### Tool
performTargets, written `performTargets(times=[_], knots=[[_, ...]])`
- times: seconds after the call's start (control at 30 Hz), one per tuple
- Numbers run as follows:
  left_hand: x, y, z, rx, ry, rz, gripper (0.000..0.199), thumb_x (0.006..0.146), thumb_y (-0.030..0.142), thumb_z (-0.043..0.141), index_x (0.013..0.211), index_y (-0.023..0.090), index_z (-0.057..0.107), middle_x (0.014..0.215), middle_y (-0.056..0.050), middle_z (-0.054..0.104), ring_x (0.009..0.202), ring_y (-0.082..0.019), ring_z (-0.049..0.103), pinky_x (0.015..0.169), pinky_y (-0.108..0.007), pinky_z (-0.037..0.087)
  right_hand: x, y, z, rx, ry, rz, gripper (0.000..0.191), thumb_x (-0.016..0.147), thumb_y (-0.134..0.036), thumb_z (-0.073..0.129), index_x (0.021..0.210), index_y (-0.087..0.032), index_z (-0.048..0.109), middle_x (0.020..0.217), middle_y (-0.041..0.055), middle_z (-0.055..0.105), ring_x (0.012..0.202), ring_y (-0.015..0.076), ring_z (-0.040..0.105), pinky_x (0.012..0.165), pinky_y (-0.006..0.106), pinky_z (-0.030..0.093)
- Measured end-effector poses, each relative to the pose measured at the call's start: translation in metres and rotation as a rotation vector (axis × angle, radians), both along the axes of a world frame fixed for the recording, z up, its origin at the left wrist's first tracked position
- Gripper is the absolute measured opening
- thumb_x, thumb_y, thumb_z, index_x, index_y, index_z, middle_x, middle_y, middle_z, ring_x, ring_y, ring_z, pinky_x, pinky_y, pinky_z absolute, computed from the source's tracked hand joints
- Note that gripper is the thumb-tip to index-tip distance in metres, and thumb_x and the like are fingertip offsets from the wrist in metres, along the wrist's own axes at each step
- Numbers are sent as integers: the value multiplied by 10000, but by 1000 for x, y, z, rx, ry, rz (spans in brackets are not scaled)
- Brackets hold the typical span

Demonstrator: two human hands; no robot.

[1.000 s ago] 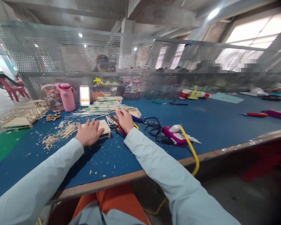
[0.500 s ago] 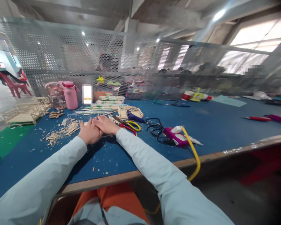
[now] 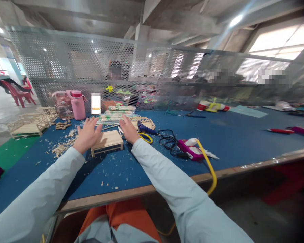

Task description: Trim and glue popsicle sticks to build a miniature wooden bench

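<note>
A small wooden table-like model (image 3: 107, 139), made of pale sticks on short legs, stands on the blue work surface in front of me. My left hand (image 3: 88, 135) is at its left end with fingers spread; whether it touches the model I cannot tell. Off the right end is my right hand (image 3: 128, 129), fingers stretched out and holding nothing. Just beyond that hand lie a dark blue glue gun (image 3: 146, 127) and the yellow handle of scissors (image 3: 147, 137), partly hidden by my wrist. Wood scraps (image 3: 60, 147) are scattered left of my left hand.
Finished-looking stick models (image 3: 29, 125) and peanuts (image 3: 63, 125) lie at the left. A pink bottle (image 3: 78, 106) and bundled sticks (image 3: 118, 113) stand before a perforated metal screen (image 3: 78, 64). Right of me, a purple power strip (image 3: 190, 149) carries a yellow cable (image 3: 209, 165).
My hands were together over the model, covering most of it. They have parted, left and right, and the model's flat top now shows.
</note>
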State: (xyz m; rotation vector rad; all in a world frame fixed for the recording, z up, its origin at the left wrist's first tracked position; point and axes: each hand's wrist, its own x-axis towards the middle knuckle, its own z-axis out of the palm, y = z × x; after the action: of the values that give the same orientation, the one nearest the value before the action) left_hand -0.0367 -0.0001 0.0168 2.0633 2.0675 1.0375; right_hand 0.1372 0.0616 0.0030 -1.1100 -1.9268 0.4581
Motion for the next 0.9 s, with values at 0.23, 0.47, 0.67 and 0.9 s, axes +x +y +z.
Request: performTargets(times=[0.23,0.47,0.67,0.9], knots=[[-44,1,-13,-16,-341,132,349,787,414,429,892,157,641,814,-91,678,869,-249,591,777,-315,423,19,3,-5,-161,52,-93,296,802,-415,460,767,-161,608,622,-1,574,654,131,531,621,221,387],[-31,0,-28,-269,-725,-118,304,642,376,632,835,142,621,477,31,549,408,-131,494,399,-228,364,6,-3,-17,-474,67,18,372,738,-425,552,472,-185,452,394,-55,367,410,84,337,426,214,246],[-28,4,-26,-269,-1074,-269,213,760,334,550,875,158,586,597,22,560,477,-68,523,473,-181,454,8,-7,-7,-707,311,85,280,810,-350,476,587,-200,398,364,-93,305,286,61,267,313,185,170],[-29,1,-24,-220,-1176,-283,285,615,371,714,672,118,596,513,23,539,366,-34,419,320,-137,306,15,-11,-7,-864,542,118,236,836,-279,464,627,-174,429,338,-85,368,249,52,328,238,147,162]])
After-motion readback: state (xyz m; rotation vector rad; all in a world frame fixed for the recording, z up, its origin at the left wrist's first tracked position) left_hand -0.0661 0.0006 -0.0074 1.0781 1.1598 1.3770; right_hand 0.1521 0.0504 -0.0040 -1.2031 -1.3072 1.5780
